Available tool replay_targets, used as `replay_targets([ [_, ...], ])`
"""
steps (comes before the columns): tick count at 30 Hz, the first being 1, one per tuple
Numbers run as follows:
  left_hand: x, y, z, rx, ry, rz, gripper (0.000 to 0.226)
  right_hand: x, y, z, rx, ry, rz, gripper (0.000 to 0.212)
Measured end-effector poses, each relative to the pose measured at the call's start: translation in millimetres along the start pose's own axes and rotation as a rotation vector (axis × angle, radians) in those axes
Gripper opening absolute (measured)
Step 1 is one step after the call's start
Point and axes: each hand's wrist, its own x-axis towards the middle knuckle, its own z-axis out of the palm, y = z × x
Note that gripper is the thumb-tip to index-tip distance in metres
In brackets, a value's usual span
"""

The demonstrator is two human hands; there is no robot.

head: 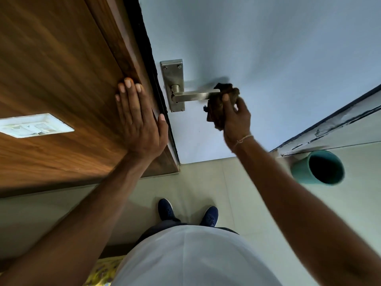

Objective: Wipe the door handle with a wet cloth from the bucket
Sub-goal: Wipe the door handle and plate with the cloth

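A steel lever door handle (193, 95) sticks out from its metal backplate (172, 75) on a pale blue-white door (268, 48). My right hand (236, 118) is shut on a bunched dark brown cloth (218, 112), which wraps the free end of the lever. My left hand (138, 118) lies flat, fingers spread, against the wooden frame (61, 69) just left of the door's edge. A teal bucket (318, 168) stands on the floor at the right; what is inside it is too dark to tell.
A white switch plate (35, 125) is set in the wood panel at left. My two dark blue shoes (168, 209) stand on pale floor tiles below the handle. A dark-edged threshold (329, 124) runs along the right.
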Motion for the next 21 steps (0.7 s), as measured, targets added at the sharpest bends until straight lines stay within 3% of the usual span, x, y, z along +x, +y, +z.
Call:
replay_targets([
  [2, 0.1, -4.0, -2.4, 0.000, -0.008, 0.019, 0.075, -9.5, 15.1, 11.5, 0.248, 0.032, 0.133, 0.024],
  [5, -0.4, -8.2, -5.6, -0.002, -0.017, 0.042, 0.075, -14.2, 21.9, 36.2, 0.453, -0.065, 0.232, 0.035],
  [11, -1.5, -10.1, -7.1, -0.011, -0.025, 0.054, 0.076, -17.5, 33.0, 79.2, 0.482, -0.122, 0.355, 0.041],
  [15, -1.6, -9.3, -5.0, -0.006, -0.028, 0.050, 0.079, 0.5, 16.6, 47.2, 0.476, -0.169, 0.235, 0.035],
  [18, -1.5, -7.4, -3.5, 0.004, -0.021, 0.034, 0.078, 8.5, 11.8, 16.7, 0.579, -0.231, 0.194, 0.054],
  [21, -1.8, -6.8, -2.8, 0.003, -0.017, 0.038, 0.077, 0.8, 17.8, 44.9, 0.628, -0.176, 0.264, 0.051],
])
